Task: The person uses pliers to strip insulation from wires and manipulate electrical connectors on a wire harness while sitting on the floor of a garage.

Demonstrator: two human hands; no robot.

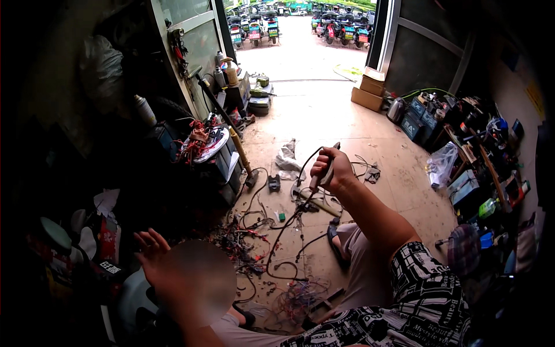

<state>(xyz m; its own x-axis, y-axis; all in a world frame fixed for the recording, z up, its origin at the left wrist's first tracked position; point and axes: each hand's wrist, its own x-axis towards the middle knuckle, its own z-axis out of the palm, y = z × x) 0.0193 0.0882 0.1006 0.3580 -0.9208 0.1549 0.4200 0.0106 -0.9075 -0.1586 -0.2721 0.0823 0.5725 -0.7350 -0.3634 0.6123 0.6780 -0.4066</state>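
My right hand [334, 168] is raised over the floor, its fingers wrapped round a slim brownish-grey tool [314, 183] whose exact kind I cannot make out. A black cable [278, 238] hangs by that fist and loops down to the floor. Lower left, my left hand [152, 252] is lifted with its fingers apart, holding nothing. A blurred round patch covers the area beside its wrist. Nearest to it is a pale blue-grey rounded object [134, 298]. Below the right fist, a hammer with a wooden handle [319, 203] lies among cables.
Tangled wire scraps [245, 246] and thin coloured wires [300, 298] litter the floor. A small green block [281, 217] and a black part [274, 183] lie nearby. Batteries [413, 124] and tools crowd the right wall; cardboard boxes [368, 95] stand by the doorway. A long-handled tool [238, 147] leans left.
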